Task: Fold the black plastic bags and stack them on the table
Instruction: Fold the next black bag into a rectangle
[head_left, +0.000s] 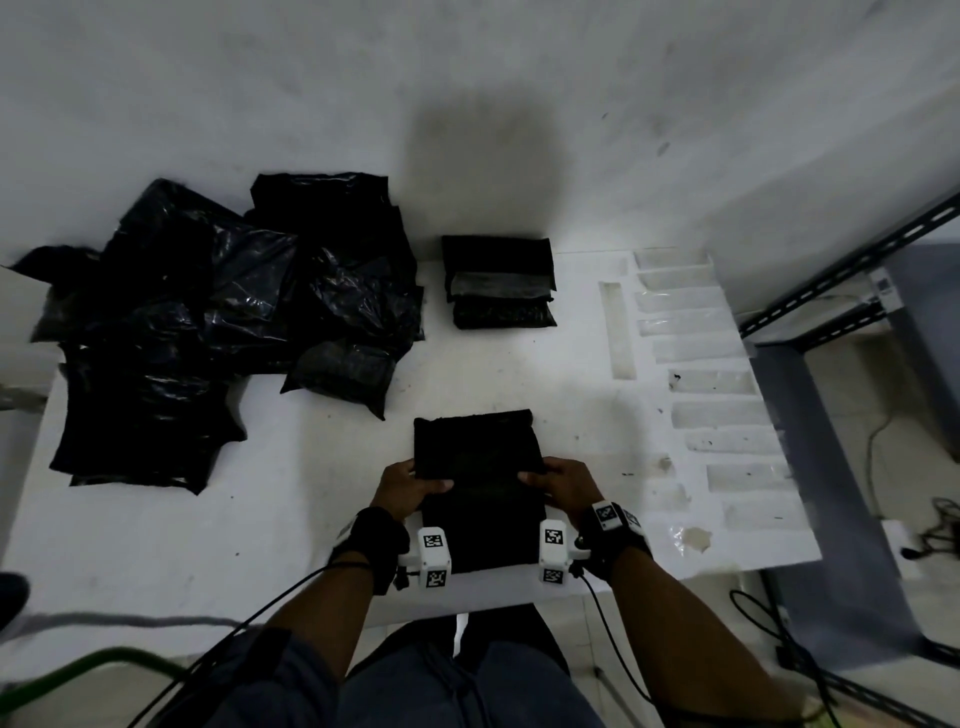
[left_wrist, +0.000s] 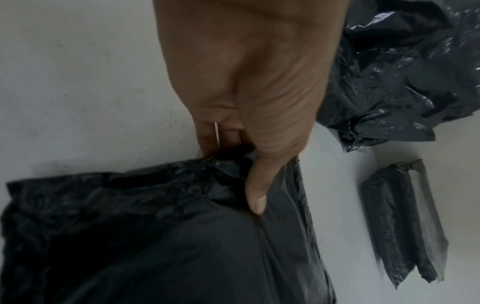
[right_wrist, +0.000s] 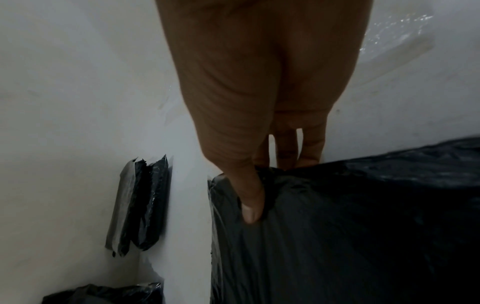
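A black plastic bag (head_left: 478, 483) lies flat on the white table (head_left: 208, 530) near its front edge, partly folded. My left hand (head_left: 415, 483) pinches its left edge, thumb on top and fingers underneath (left_wrist: 255, 183). My right hand (head_left: 558, 480) pinches its right edge the same way (right_wrist: 249, 201). A small stack of folded black bags (head_left: 498, 283) sits further back in the middle of the table, also seen in the wrist views (left_wrist: 405, 222) (right_wrist: 140, 207). A heap of loose, crumpled black bags (head_left: 218, 322) covers the left part of the table.
Strips of clear tape (head_left: 701, 358) line the table's right side. A dark metal shelf frame (head_left: 852, 270) stands to the right, with cables (head_left: 930, 530) on the floor beneath. The grey wall (head_left: 467, 104) rises behind the table.
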